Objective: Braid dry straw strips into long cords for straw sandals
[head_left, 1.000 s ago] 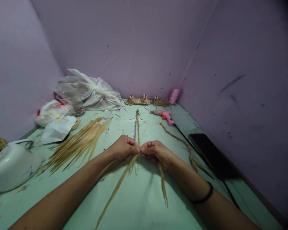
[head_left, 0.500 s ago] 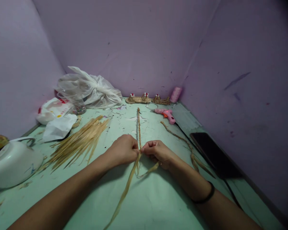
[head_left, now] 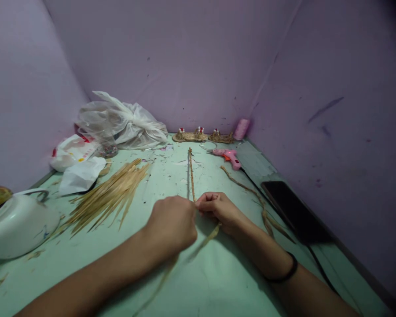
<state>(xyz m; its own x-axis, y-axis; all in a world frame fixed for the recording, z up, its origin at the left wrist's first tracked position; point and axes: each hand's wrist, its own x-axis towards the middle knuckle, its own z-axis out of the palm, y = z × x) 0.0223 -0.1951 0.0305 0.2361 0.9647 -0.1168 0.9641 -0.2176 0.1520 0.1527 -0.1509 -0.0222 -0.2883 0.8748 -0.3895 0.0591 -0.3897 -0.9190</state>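
A thin braid of dried plant fiber [head_left: 192, 174] runs from the middle of the table toward me. At its near end, the fingertips of my right hand [head_left: 218, 211] pinch it, and a loose strip [head_left: 209, 237] hangs below that hand. My left hand [head_left: 173, 222] is closed beside the right one, back of the hand up, so its fingertips are hidden. From under it a long fiber strip [head_left: 161, 281], blurred by motion, trails toward the near edge. The left hand covers the spot where braid and strips meet.
Left of my hands lies a bundle of dried fiber strips [head_left: 112, 193], with a white pot [head_left: 20, 229] nearer me. A pink glue gun [head_left: 227, 157], a finished-looking loose cord [head_left: 244, 187] and a phone [head_left: 293, 211] lie right. Plastic bags [head_left: 128, 121] and a thread spool [head_left: 241, 129] stand behind.
My left hand has moved right and toward me, turning over the near end of the braid. The long strip has shifted with it. My right hand stays nearly in place.
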